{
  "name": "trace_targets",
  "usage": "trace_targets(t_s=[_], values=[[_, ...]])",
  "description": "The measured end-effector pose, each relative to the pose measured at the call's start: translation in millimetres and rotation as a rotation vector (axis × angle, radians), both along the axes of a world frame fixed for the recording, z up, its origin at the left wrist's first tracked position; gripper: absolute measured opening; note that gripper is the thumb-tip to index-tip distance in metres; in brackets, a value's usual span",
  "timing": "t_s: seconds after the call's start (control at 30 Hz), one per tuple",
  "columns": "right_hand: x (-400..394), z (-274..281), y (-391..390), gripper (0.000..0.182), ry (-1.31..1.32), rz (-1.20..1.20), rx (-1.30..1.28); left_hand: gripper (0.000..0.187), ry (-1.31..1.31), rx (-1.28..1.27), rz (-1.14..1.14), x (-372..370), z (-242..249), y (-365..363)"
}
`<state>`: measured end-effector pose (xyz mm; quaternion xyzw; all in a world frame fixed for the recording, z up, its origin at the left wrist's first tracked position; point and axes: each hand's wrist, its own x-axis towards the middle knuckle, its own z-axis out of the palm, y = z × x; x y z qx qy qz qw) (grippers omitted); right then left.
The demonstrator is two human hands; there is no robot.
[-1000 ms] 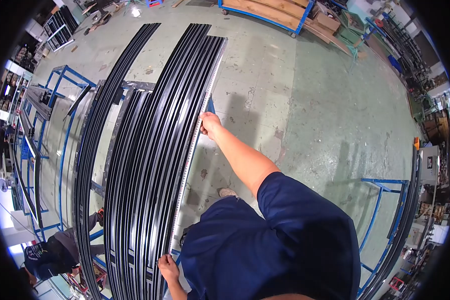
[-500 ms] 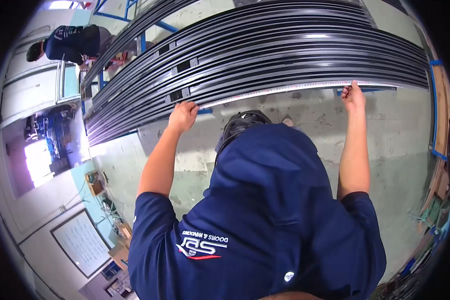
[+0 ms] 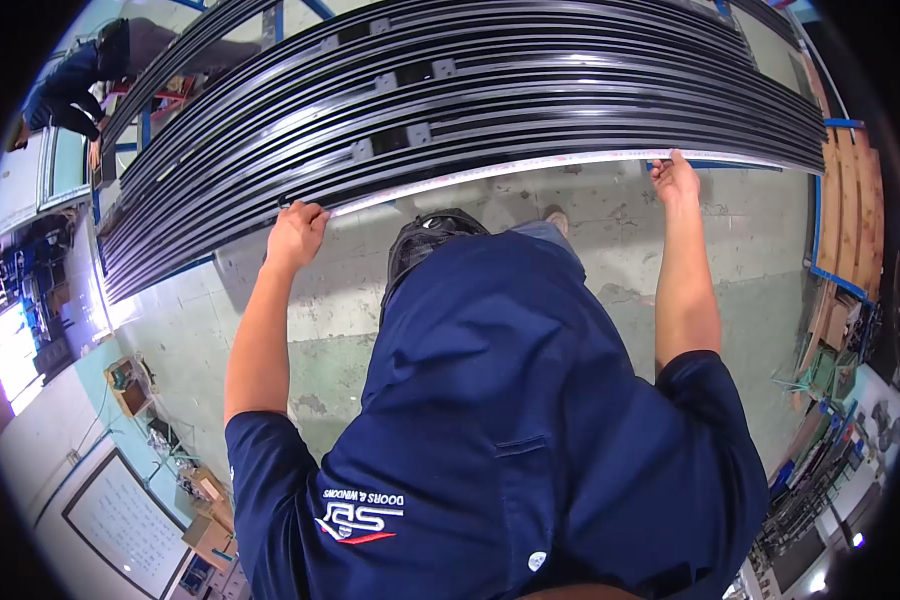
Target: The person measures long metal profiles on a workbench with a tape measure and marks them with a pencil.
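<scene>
Long black metal profiles (image 3: 530, 112) lie side by side in a wide stack across the top of the view. Along the front edge of the nearest one runs a pale measuring tape (image 3: 490, 170) with small marks. My left hand (image 3: 296, 238) is closed at the tape's left end, its knuckles against the front profile. Further right, my right hand (image 3: 677, 182) pinches the tape at the same edge, fingers curled, and the tape continues past it. Black blocks with grey end plates (image 3: 395, 141) sit across the profiles, ahead of my left hand.
Blue supports (image 3: 145, 128) show under the stack. At upper left a co-worker in dark clothing (image 3: 65, 85) bends by the profiles. A wooden pallet-like rack with a blue frame (image 3: 850, 200) stands right. Bare concrete floor (image 3: 360, 330) lies below; a whiteboard (image 3: 130, 520) hangs lower left.
My left hand has slid left along the front profile, widening the gap between my hands. My right hand stays at the tape. The view has shifted, and the co-worker's pose has changed.
</scene>
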<state>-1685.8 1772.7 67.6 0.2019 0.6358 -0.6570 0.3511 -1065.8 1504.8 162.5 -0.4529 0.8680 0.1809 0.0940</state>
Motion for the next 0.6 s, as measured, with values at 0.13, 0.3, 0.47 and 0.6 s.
trace_targets(t_s=[0.13, 0.3, 0.47, 0.6], values=[[40, -5, -21, 0.018, 0.003, 0.008, 0.032, 0.025, -0.057, -0.065, 0.041, 64, -6, -19], [82, -3, -40, 0.024, -0.007, 0.053, 0.049, 0.026, -0.068, -0.18, 0.07, 111, -8, -35], [111, 5, -54, 0.025, 0.01, 0.077, 0.082, 0.027, -0.096, -0.226, 0.138, 128, -2, -42], [124, -2, -60, 0.02, -0.025, 0.076, 0.085, 0.028, -0.122, -0.261, 0.158, 138, -6, -51]])
